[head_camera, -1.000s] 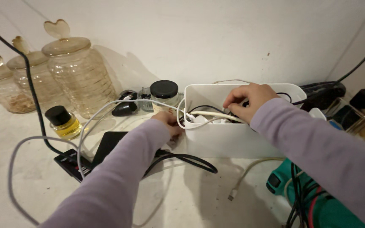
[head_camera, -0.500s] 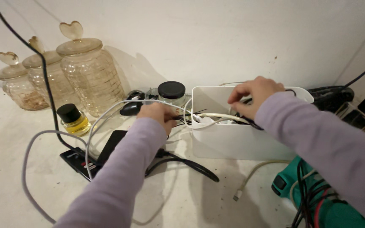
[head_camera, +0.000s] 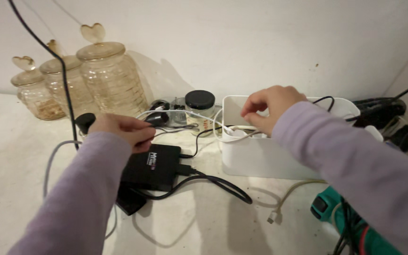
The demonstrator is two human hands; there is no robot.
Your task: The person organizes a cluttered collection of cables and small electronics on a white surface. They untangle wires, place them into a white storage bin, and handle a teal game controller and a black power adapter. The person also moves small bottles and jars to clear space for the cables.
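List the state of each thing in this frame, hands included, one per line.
Left hand: closed on a thin white cable.
Right hand: pinching over the white box, grasp unclear.
White box: open-topped, cables inside.
Three glass jars: lidded, upright.
Small black-lidded jar: closed.
Black device box: flat, black cable plugged in.
Beige cable: loose end unplugged.

White counter (head_camera: 15, 198): 3 glass jars (head_camera: 112, 78), black box (head_camera: 154, 165), white bin (head_camera: 270, 158).

Hands (head_camera: 123, 130) on cables (head_camera: 185, 114) by box (head_camera: 265, 156)
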